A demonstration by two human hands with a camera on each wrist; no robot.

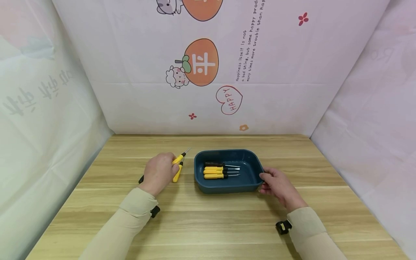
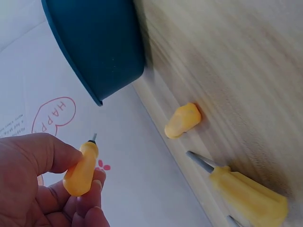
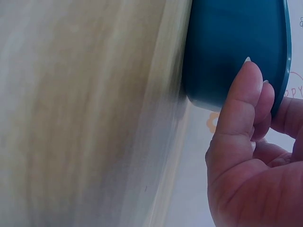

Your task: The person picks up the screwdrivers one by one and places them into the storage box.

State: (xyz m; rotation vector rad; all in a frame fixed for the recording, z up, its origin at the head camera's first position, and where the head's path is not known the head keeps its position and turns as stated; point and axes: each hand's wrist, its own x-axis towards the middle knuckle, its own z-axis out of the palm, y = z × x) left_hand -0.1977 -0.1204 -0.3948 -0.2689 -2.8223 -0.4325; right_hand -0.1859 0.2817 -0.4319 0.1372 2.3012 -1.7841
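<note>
My left hand pinches a yellow-handled screwdriver just above the table, left of a dark blue tray. In the left wrist view the thumb and fingers hold its handle. Under the hand on the wood lie two more yellow screwdrivers, one also showing in the head view. Several screwdrivers, yellow and black handled, lie side by side inside the tray. My right hand grips the tray's right wall, thumb on the outside.
A black handle end pokes out left of my left hand. The wooden table is walled on three sides by white printed sheets. Bare wood lies in front of the tray and behind it.
</note>
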